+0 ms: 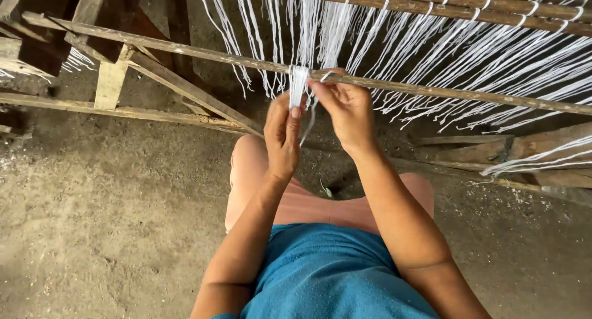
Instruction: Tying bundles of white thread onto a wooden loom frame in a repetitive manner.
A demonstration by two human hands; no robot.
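Nearest, the person sits on the earth floor [92, 233]. The left hand [282, 137] closes its fingers on the hanging end of a white thread bundle [298, 85], keeping it tight. At one o'clock from it, the right hand [348, 109] pinches a thread beside the wooden rod [431, 91]. Beyond, at twelve o'clock, more white threads [431, 48] hang from poles.

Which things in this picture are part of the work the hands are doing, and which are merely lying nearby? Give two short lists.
In use:
left hand
right hand
bunch of white threads, pinched by both hands
long wooden rod the bunch hangs over

Lying about:
wooden frame pieces at the left
wooden sticks on the ground at the right
dirt floor
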